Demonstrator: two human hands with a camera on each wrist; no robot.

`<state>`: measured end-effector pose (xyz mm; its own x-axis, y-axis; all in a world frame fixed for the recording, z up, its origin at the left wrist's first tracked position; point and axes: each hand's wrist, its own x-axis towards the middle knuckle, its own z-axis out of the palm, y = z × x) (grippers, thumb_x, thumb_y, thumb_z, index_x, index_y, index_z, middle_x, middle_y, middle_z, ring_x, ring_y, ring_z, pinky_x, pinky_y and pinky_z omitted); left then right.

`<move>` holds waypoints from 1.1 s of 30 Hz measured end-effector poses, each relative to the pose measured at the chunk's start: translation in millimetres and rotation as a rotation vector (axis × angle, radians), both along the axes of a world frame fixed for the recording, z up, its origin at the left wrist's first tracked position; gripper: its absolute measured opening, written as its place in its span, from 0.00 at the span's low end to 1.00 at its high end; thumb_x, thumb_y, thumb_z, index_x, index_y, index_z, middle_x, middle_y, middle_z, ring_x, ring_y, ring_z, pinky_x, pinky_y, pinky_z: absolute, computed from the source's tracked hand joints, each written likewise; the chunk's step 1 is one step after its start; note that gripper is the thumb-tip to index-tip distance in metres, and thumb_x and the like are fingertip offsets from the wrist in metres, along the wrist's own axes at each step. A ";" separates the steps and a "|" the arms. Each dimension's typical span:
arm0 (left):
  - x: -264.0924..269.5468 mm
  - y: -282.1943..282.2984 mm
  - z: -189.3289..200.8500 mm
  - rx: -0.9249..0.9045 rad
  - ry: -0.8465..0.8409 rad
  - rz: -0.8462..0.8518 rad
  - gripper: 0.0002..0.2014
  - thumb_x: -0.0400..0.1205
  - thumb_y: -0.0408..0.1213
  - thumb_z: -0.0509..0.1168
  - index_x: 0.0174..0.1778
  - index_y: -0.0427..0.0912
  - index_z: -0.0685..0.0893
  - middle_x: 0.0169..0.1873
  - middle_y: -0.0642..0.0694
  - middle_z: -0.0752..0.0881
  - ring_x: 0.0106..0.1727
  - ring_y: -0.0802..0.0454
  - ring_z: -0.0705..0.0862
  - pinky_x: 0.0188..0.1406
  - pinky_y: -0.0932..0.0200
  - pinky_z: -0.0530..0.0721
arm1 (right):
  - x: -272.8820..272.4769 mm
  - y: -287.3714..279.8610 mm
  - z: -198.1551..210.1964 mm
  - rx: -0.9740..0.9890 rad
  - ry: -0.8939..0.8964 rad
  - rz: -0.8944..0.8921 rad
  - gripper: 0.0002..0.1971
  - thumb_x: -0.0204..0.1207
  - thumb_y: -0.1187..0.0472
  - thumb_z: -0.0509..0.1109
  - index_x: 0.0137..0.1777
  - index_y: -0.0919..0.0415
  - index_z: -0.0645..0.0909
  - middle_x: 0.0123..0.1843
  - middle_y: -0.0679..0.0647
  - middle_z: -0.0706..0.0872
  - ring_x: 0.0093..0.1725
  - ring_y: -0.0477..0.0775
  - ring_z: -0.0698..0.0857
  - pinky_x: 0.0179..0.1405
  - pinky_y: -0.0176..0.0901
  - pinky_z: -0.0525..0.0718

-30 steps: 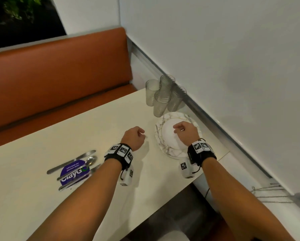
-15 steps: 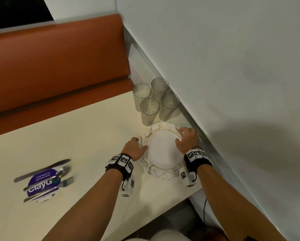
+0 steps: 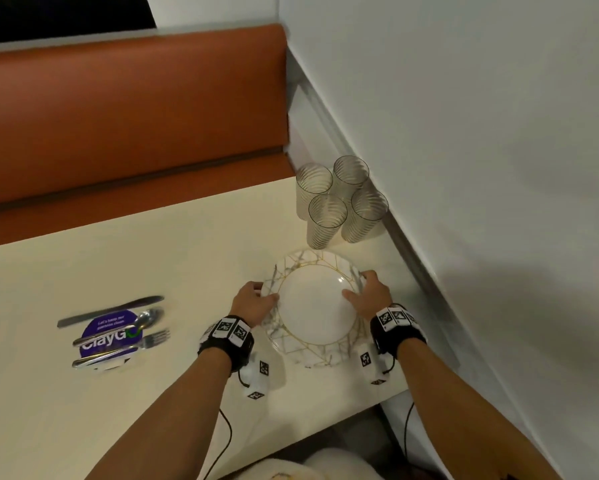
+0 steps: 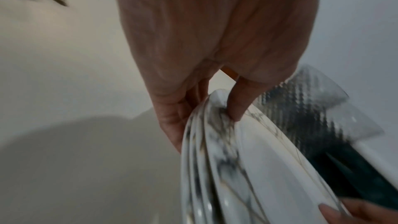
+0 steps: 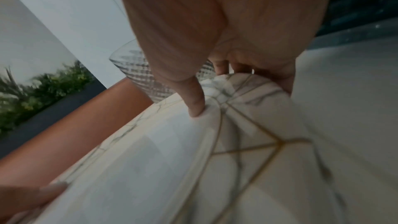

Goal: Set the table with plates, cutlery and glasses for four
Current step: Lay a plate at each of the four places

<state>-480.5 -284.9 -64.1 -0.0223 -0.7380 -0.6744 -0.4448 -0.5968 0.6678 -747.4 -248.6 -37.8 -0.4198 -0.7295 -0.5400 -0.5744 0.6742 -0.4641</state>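
Note:
A stack of white marble-patterned plates (image 3: 317,303) with gold lines sits near the table's right front corner. My left hand (image 3: 254,301) grips its left rim and my right hand (image 3: 369,294) grips its right rim. In the left wrist view the thumb lies on the top plate (image 4: 247,168) and the fingers curl under the stacked rims. In the right wrist view the thumb presses the top plate (image 5: 172,159) and the fingers wrap the edge. Several ribbed clear glasses (image 3: 339,202) stand just behind the plates. A knife, spoon and fork (image 3: 118,327) lie at the left.
The cutlery rests on a round purple sticker (image 3: 112,332) on the cream table (image 3: 152,258). A white wall (image 3: 464,168) runs close along the table's right side. An orange bench (image 3: 118,116) stands behind the table.
My left hand left the bare table and took the stack's left rim. My right hand slid from the top plate's middle to the right rim. My view moved closer over the plates.

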 end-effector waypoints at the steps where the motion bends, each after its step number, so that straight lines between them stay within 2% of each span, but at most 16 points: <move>1: 16.9 0.2 0.5 0.013 0.045 0.090 0.25 0.79 0.47 0.78 0.69 0.42 0.79 0.61 0.41 0.87 0.55 0.43 0.88 0.52 0.48 0.90 | 14.0 0.6 2.1 -0.005 -0.025 -0.001 0.34 0.74 0.51 0.79 0.76 0.62 0.70 0.70 0.62 0.82 0.67 0.66 0.82 0.61 0.47 0.79; 2: 33.2 1.4 1.5 0.014 0.098 0.179 0.28 0.76 0.50 0.79 0.67 0.41 0.81 0.59 0.38 0.88 0.55 0.41 0.89 0.53 0.47 0.89 | 28.4 0.9 4.3 -0.017 -0.050 -0.001 0.35 0.74 0.51 0.79 0.77 0.62 0.70 0.71 0.63 0.82 0.68 0.67 0.82 0.63 0.49 0.79; 4: 67.6 3.1 4.9 0.009 0.194 0.329 0.27 0.71 0.55 0.79 0.56 0.38 0.88 0.49 0.34 0.91 0.51 0.35 0.89 0.50 0.49 0.87 | 56.5 -1.2 9.3 -0.047 -0.082 0.008 0.35 0.75 0.52 0.79 0.77 0.62 0.68 0.71 0.65 0.81 0.68 0.68 0.82 0.64 0.50 0.79; 6: 102.6 7.3 12.0 0.012 0.273 0.456 0.22 0.72 0.53 0.76 0.48 0.36 0.91 0.42 0.39 0.92 0.48 0.39 0.90 0.53 0.49 0.87 | 88.4 -3.6 17.5 -0.073 -0.120 0.026 0.34 0.77 0.51 0.77 0.78 0.62 0.68 0.71 0.65 0.81 0.68 0.68 0.81 0.63 0.51 0.79; 8: 146.3 16.5 17.7 0.020 0.330 0.573 0.19 0.76 0.49 0.76 0.51 0.35 0.92 0.42 0.40 0.93 0.50 0.40 0.91 0.56 0.48 0.88 | 129.2 -4.5 28.4 -0.104 -0.176 0.049 0.33 0.78 0.50 0.75 0.78 0.60 0.67 0.71 0.63 0.81 0.68 0.66 0.81 0.61 0.49 0.78; 10: 183.6 26.5 21.4 0.002 0.346 0.641 0.14 0.81 0.41 0.74 0.54 0.33 0.90 0.39 0.41 0.91 0.47 0.42 0.88 0.47 0.52 0.85 | 164.1 -4.2 36.7 -0.151 -0.211 0.061 0.31 0.79 0.50 0.73 0.79 0.58 0.67 0.71 0.62 0.81 0.67 0.65 0.82 0.59 0.48 0.78; 11: 196.9 32.1 23.7 -0.009 0.355 0.664 0.15 0.82 0.39 0.73 0.58 0.30 0.90 0.41 0.41 0.90 0.46 0.43 0.87 0.44 0.53 0.84 | 177.5 -3.6 40.6 -0.177 -0.224 0.058 0.31 0.80 0.51 0.73 0.79 0.58 0.67 0.70 0.61 0.81 0.65 0.65 0.82 0.58 0.47 0.78; 14: 244.0 47.5 28.8 -0.016 0.386 0.718 0.20 0.80 0.46 0.79 0.59 0.34 0.91 0.37 0.43 0.92 0.40 0.45 0.87 0.46 0.51 0.85 | 222.2 -0.8 48.7 -0.237 -0.268 0.062 0.28 0.82 0.52 0.71 0.78 0.58 0.67 0.66 0.61 0.82 0.53 0.60 0.84 0.51 0.45 0.79; 15: 257.8 52.1 32.0 -0.010 0.420 0.730 0.25 0.75 0.52 0.82 0.59 0.36 0.91 0.38 0.44 0.94 0.43 0.43 0.90 0.52 0.46 0.86 | 235.3 0.1 51.3 -0.249 -0.281 0.066 0.27 0.82 0.51 0.70 0.77 0.58 0.67 0.64 0.60 0.82 0.49 0.57 0.83 0.46 0.44 0.79; 17: 281.4 59.4 35.8 0.019 0.484 0.734 0.34 0.68 0.60 0.85 0.64 0.41 0.91 0.52 0.40 0.95 0.57 0.37 0.93 0.65 0.36 0.86 | 258.7 1.9 52.5 -0.280 -0.314 0.064 0.26 0.82 0.50 0.69 0.76 0.56 0.68 0.63 0.58 0.82 0.48 0.56 0.85 0.46 0.47 0.83; 19: 293.0 68.6 46.5 0.008 0.590 0.725 0.30 0.76 0.61 0.79 0.68 0.44 0.89 0.59 0.38 0.93 0.62 0.36 0.92 0.69 0.34 0.84 | 277.2 5.1 53.9 -0.300 -0.346 0.057 0.24 0.82 0.48 0.68 0.75 0.54 0.69 0.63 0.58 0.83 0.54 0.60 0.85 0.55 0.55 0.86; 22: 308.1 80.0 51.2 0.008 0.686 0.773 0.26 0.85 0.61 0.67 0.73 0.49 0.84 0.64 0.38 0.91 0.64 0.37 0.91 0.71 0.32 0.83 | 299.8 7.8 56.7 -0.324 -0.365 0.072 0.23 0.84 0.50 0.66 0.75 0.55 0.69 0.61 0.56 0.82 0.56 0.59 0.84 0.54 0.51 0.83; 24: 317.9 85.0 53.4 -0.058 0.638 0.766 0.26 0.86 0.63 0.65 0.75 0.52 0.83 0.66 0.40 0.90 0.66 0.39 0.90 0.70 0.34 0.84 | 309.6 6.9 58.3 -0.327 -0.367 0.088 0.22 0.85 0.51 0.65 0.75 0.57 0.68 0.61 0.56 0.82 0.57 0.60 0.83 0.54 0.50 0.81; 27: 327.0 88.9 46.4 -0.157 0.467 0.837 0.35 0.76 0.69 0.72 0.75 0.53 0.84 0.69 0.44 0.89 0.69 0.42 0.88 0.72 0.36 0.83 | 317.0 1.6 59.7 -0.346 -0.372 0.119 0.17 0.87 0.53 0.61 0.72 0.58 0.70 0.56 0.56 0.83 0.55 0.60 0.83 0.52 0.50 0.81; 30: 333.8 88.3 39.5 -0.249 0.393 0.930 0.40 0.72 0.68 0.74 0.77 0.51 0.82 0.70 0.46 0.88 0.70 0.44 0.87 0.73 0.39 0.83 | 308.2 -13.6 62.1 -0.419 -0.380 0.053 0.09 0.88 0.57 0.59 0.64 0.57 0.75 0.49 0.53 0.83 0.51 0.58 0.83 0.47 0.48 0.82; 33: 341.3 85.9 40.3 -0.308 0.322 0.995 0.45 0.68 0.72 0.74 0.78 0.51 0.81 0.72 0.46 0.86 0.72 0.44 0.85 0.74 0.40 0.83 | 284.2 -36.8 61.4 -0.486 -0.386 -0.044 0.07 0.86 0.56 0.60 0.58 0.54 0.78 0.52 0.56 0.85 0.55 0.63 0.85 0.57 0.58 0.85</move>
